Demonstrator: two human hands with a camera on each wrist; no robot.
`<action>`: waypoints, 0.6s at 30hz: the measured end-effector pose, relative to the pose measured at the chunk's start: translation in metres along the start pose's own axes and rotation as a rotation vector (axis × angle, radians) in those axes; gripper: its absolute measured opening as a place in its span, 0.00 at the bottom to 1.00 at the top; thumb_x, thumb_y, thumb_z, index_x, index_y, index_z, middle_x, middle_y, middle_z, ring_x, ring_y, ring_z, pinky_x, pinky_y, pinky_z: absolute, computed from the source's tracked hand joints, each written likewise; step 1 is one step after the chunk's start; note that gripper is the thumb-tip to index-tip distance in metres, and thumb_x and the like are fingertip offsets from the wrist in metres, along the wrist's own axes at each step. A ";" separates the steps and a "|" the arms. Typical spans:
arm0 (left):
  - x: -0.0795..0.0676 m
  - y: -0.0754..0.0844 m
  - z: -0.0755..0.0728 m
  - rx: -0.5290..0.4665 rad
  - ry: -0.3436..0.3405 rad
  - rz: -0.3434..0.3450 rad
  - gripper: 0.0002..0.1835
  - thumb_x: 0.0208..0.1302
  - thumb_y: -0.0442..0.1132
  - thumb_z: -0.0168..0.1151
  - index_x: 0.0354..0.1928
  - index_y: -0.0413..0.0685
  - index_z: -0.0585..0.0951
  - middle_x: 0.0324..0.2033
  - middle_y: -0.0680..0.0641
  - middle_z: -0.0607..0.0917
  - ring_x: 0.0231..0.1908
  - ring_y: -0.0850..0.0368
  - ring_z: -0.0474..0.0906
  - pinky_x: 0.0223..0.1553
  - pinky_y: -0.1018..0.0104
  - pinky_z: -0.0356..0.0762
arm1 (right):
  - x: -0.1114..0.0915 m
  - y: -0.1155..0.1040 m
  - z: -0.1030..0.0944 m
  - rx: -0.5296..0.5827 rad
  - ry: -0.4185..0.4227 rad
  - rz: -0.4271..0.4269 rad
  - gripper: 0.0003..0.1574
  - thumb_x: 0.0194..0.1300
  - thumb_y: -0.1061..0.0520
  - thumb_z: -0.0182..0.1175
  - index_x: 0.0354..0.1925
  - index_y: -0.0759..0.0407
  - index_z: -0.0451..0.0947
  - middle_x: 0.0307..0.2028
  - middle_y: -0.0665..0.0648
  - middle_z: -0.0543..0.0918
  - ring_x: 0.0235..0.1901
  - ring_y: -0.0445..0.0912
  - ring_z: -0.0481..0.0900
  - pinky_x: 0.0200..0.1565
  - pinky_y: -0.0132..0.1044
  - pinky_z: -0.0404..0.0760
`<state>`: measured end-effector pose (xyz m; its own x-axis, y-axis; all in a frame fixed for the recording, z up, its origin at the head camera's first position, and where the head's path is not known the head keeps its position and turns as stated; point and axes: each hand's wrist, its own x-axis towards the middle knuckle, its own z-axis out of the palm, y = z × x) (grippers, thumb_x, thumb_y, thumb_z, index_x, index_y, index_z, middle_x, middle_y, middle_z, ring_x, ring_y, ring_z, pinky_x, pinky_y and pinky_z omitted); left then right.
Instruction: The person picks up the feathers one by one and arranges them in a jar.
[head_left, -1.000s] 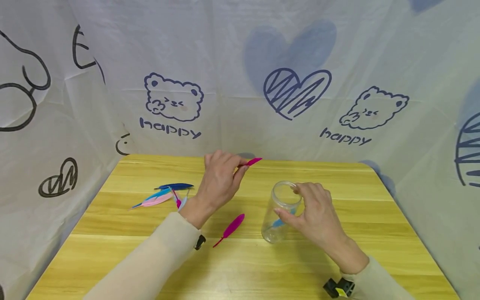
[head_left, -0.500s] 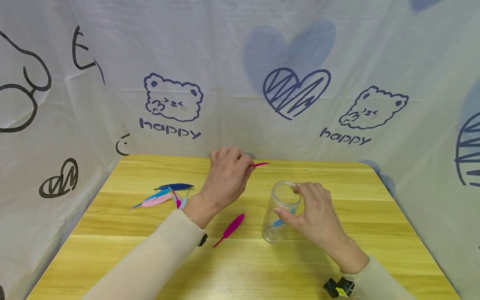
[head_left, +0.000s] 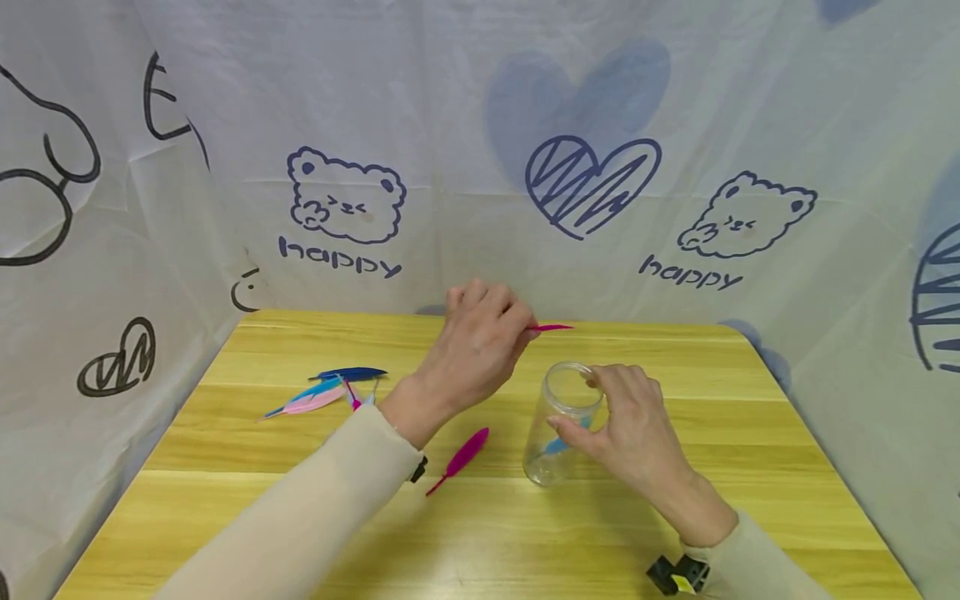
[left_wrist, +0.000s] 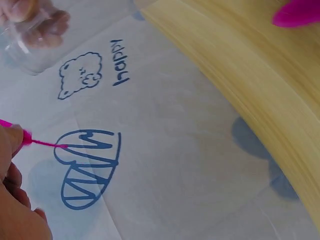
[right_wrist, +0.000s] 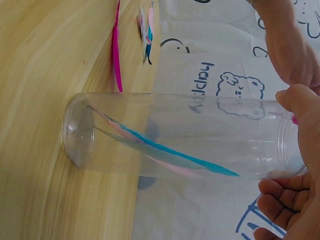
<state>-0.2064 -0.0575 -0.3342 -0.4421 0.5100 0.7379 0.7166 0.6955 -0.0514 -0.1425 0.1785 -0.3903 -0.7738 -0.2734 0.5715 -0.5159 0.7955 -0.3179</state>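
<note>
My left hand [head_left: 483,346] pinches a magenta feather [head_left: 553,327] above the far part of the table, left of and higher than the jar's mouth. In the left wrist view the thin quill of this feather [left_wrist: 47,144] sticks out past the fingertips. A clear jar [right_wrist: 180,135] stands upright on the table, gripped near its rim by the thumb and fingers of my right hand [head_left: 637,425]. Inside it lean several feathers; a blue feather [right_wrist: 175,149] shows most clearly, with pink and greyish ones beside it.
Another magenta feather [head_left: 467,454] lies on the wooden table [head_left: 480,542] left of the jar. Farther left is a loose pile of feathers, among them a dark blue feather [head_left: 352,373] and a pink feather [head_left: 315,400]. A printed white cloth [head_left: 465,167] hangs behind the table.
My left hand has moved right, toward the jar, carrying the magenta feather, which has turned to show its narrow edge. The right hand and jar have stayed in place.
</note>
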 end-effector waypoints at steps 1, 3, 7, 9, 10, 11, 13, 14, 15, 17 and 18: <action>0.002 0.001 -0.001 -0.016 -0.007 0.001 0.07 0.75 0.44 0.66 0.39 0.51 0.81 0.34 0.51 0.76 0.39 0.49 0.64 0.43 0.51 0.57 | 0.000 0.000 0.000 0.002 0.002 -0.002 0.39 0.48 0.42 0.83 0.50 0.59 0.77 0.42 0.57 0.82 0.44 0.55 0.78 0.48 0.54 0.72; 0.006 0.003 -0.003 -0.049 -0.018 -0.002 0.06 0.74 0.44 0.67 0.39 0.52 0.82 0.34 0.51 0.76 0.39 0.50 0.65 0.43 0.51 0.58 | 0.000 0.000 0.000 0.006 0.005 -0.006 0.38 0.49 0.42 0.83 0.49 0.59 0.77 0.42 0.57 0.82 0.44 0.55 0.78 0.47 0.54 0.72; 0.015 0.010 -0.007 -0.116 -0.027 0.004 0.04 0.73 0.42 0.69 0.39 0.52 0.84 0.36 0.51 0.78 0.41 0.50 0.66 0.43 0.51 0.59 | 0.000 0.001 0.000 0.001 0.006 -0.012 0.37 0.49 0.42 0.82 0.49 0.59 0.77 0.41 0.57 0.82 0.44 0.55 0.78 0.47 0.53 0.72; 0.018 0.014 -0.008 -0.157 -0.023 0.000 0.04 0.72 0.42 0.69 0.39 0.52 0.84 0.36 0.51 0.79 0.41 0.50 0.66 0.43 0.52 0.58 | -0.001 0.001 0.000 -0.004 0.006 -0.014 0.37 0.50 0.42 0.82 0.49 0.60 0.77 0.41 0.57 0.82 0.44 0.56 0.78 0.47 0.53 0.71; 0.020 0.016 -0.008 -0.176 -0.021 -0.001 0.04 0.72 0.42 0.69 0.39 0.51 0.85 0.36 0.51 0.79 0.41 0.50 0.66 0.43 0.52 0.58 | -0.001 0.001 0.000 -0.005 0.005 -0.015 0.37 0.50 0.43 0.82 0.49 0.60 0.76 0.41 0.57 0.82 0.45 0.56 0.78 0.47 0.53 0.71; 0.021 0.018 -0.008 -0.193 -0.017 -0.002 0.04 0.72 0.42 0.69 0.39 0.51 0.85 0.37 0.51 0.79 0.41 0.50 0.67 0.43 0.53 0.58 | 0.000 0.001 0.000 -0.004 0.004 -0.014 0.38 0.50 0.43 0.82 0.49 0.60 0.77 0.41 0.57 0.82 0.45 0.56 0.78 0.47 0.53 0.71; 0.023 0.022 -0.008 -0.216 -0.015 -0.003 0.04 0.72 0.42 0.70 0.39 0.51 0.85 0.37 0.51 0.79 0.41 0.50 0.67 0.43 0.53 0.59 | 0.000 0.001 0.000 -0.003 0.004 -0.013 0.38 0.49 0.43 0.82 0.49 0.60 0.77 0.41 0.57 0.82 0.45 0.56 0.78 0.47 0.53 0.71; 0.024 0.024 -0.008 -0.220 -0.015 0.000 0.04 0.71 0.42 0.70 0.39 0.51 0.85 0.36 0.51 0.79 0.41 0.50 0.68 0.43 0.54 0.59 | 0.000 0.001 0.000 -0.003 0.003 -0.012 0.38 0.49 0.43 0.83 0.50 0.60 0.77 0.42 0.57 0.82 0.45 0.56 0.78 0.47 0.53 0.71; 0.025 0.026 -0.007 -0.220 -0.015 0.004 0.04 0.71 0.42 0.70 0.39 0.51 0.86 0.36 0.51 0.79 0.41 0.50 0.68 0.43 0.54 0.59 | 0.000 0.001 0.000 -0.002 0.001 -0.010 0.38 0.49 0.43 0.83 0.50 0.60 0.77 0.42 0.57 0.82 0.45 0.56 0.78 0.47 0.53 0.71; 0.027 0.029 -0.006 -0.208 -0.021 0.017 0.04 0.71 0.43 0.70 0.39 0.52 0.86 0.36 0.51 0.80 0.42 0.50 0.68 0.42 0.54 0.60 | 0.000 0.000 0.000 -0.003 -0.002 -0.004 0.39 0.49 0.43 0.83 0.50 0.61 0.77 0.42 0.57 0.82 0.45 0.56 0.77 0.48 0.53 0.70; 0.028 0.031 -0.006 -0.202 -0.024 0.024 0.04 0.71 0.43 0.70 0.39 0.52 0.86 0.36 0.51 0.79 0.42 0.50 0.68 0.42 0.54 0.60 | 0.000 0.000 0.000 -0.004 -0.005 -0.001 0.39 0.49 0.43 0.83 0.50 0.61 0.77 0.42 0.58 0.82 0.46 0.56 0.77 0.48 0.53 0.70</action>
<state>-0.1936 -0.0249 -0.3112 -0.4342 0.5390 0.7217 0.8198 0.5685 0.0687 -0.1425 0.1790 -0.3902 -0.7750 -0.2768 0.5681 -0.5152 0.7973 -0.3144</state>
